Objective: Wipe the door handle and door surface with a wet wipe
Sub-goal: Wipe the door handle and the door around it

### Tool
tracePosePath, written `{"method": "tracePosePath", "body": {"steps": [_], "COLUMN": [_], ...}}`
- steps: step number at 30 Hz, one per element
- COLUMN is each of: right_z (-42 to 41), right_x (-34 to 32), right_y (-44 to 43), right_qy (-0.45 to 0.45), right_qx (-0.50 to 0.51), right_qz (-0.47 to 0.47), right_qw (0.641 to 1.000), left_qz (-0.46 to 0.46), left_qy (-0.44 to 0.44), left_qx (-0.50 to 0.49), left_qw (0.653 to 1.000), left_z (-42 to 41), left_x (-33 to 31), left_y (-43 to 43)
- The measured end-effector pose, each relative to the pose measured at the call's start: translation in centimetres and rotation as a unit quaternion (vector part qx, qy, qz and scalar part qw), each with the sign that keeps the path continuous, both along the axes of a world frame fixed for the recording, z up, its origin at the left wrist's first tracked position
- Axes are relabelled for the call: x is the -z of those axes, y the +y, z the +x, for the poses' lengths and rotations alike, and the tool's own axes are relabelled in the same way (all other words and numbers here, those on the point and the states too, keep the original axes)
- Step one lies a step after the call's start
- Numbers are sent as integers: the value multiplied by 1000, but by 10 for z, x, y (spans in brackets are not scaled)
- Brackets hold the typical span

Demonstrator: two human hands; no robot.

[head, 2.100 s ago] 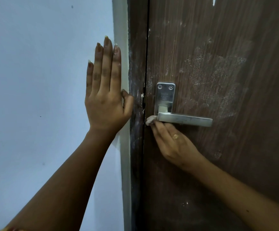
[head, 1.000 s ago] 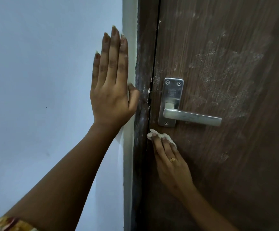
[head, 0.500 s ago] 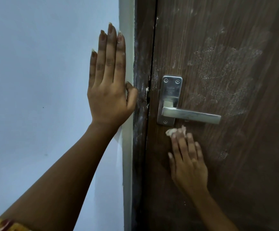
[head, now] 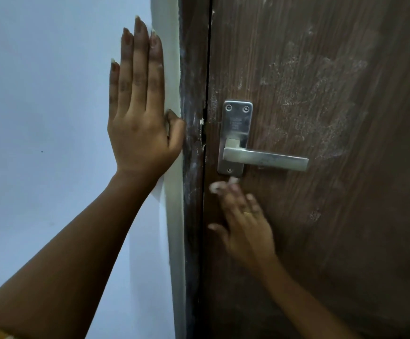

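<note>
A dark brown wooden door (head: 321, 216) fills the right side, with pale smeared marks above and right of its handle. The silver lever handle (head: 265, 159) sticks out to the right from a metal backplate (head: 235, 123). My right hand (head: 245, 223), blurred by motion, presses a small white wet wipe (head: 217, 187) against the door just below the backplate, near the door's left edge. My left hand (head: 140, 123) lies flat on the wall, fingers up and together, thumb at the frame's edge.
A pale blue wall (head: 52, 118) covers the left half. Between wall and door runs a white strip and a scuffed dark door frame (head: 194, 167) with whitish marks. The door stands closed against the frame.
My right hand with the wipe moved from under the lever down to the door surface, then swept right and back left below the backplate. My left hand stayed flat on the wall.
</note>
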State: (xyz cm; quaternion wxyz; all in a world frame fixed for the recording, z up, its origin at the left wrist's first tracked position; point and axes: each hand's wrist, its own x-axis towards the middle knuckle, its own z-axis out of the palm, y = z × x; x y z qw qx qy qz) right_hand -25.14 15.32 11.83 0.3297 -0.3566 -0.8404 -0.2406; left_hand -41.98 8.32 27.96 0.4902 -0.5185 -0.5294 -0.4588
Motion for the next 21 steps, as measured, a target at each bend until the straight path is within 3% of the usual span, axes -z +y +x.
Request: {"method": "tracePosePath", "body": {"steps": [4,6,8,11,13,15,17,19,21], "right_z": [16,50,76,64,47,55,85,116,129], "right_x": [19,22,11,-8,-4,10,16,14,1], "right_y": [2,9,15,17,11,11,16,25,31], "right_qy": [-170,-133,-39,45,-6,-119,-198,-145,-14], "right_qx": [-59,-25,53,118,45,-17,-16,26,109], "right_qz": [26,16,5,-6,0,14,22,6,-8], "right_qw": [983,991,998,992,999,993,980,989,994], "left_qz": [3,4,5,5,-1,-4,-6,-6,-2], "left_qy": [2,2,4,0,-1,-1,-3,-3,-2], "left_qx": [-9,-10,-12,-9,-8,-10,-11,-10,-10], "left_qw": [1000,1000,1000,1000,1000,1000,1000,1000,1000], "left_z": [0,-1,-1,0,2,2,3,3,2], "left_x": [1,1,1,2,1,0,0,0,1], "left_y": [-1,0,0,-1,-3,-4,-5,-5,-4]}}
